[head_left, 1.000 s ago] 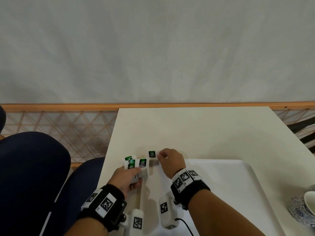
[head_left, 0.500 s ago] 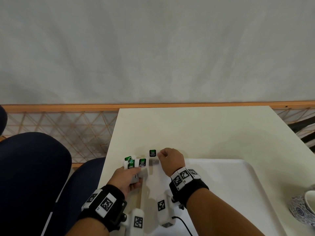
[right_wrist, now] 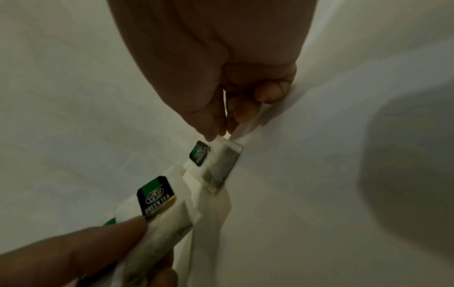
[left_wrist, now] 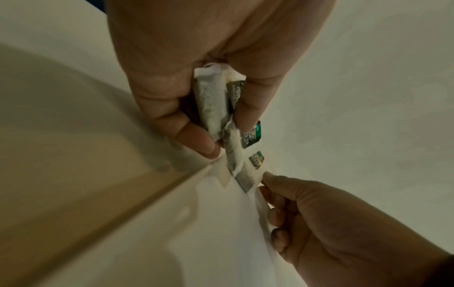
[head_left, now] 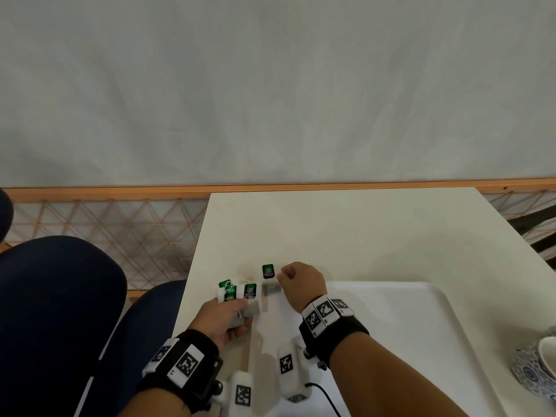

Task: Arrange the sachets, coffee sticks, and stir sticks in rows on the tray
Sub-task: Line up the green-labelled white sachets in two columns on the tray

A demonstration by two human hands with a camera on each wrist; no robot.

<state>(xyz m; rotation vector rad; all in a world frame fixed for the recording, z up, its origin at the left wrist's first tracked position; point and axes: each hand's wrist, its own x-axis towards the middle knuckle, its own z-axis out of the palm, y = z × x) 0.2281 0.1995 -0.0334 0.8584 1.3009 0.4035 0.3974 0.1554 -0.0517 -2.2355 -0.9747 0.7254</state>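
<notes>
**Green tea sachets being dealt out along the tray's far left corner**

The left hand [head_left: 224, 319] clutches a small bundle of green tea sachets [head_left: 233, 293], fingers and thumb curled round their lower ends so the green tags fan upward. Held this way, the bundle works as a reserve, ready for single sachets to be drawn off. It hovers at the left edge of the white tray [head_left: 421, 326], which lies on a cream table [head_left: 361, 230].

Just to the right, a single sachet [head_left: 268, 271] lies at the tray's far rim. The right hand [head_left: 302, 284] pinches its paper end between thumb and forefinger, probably to square it as the first of a row. No coffee sticks or stir sticks are visible, so the arranging looks barely begun.

At the far right, a blue-patterned cup [head_left: 538, 368] stands beside the tray.
</notes>
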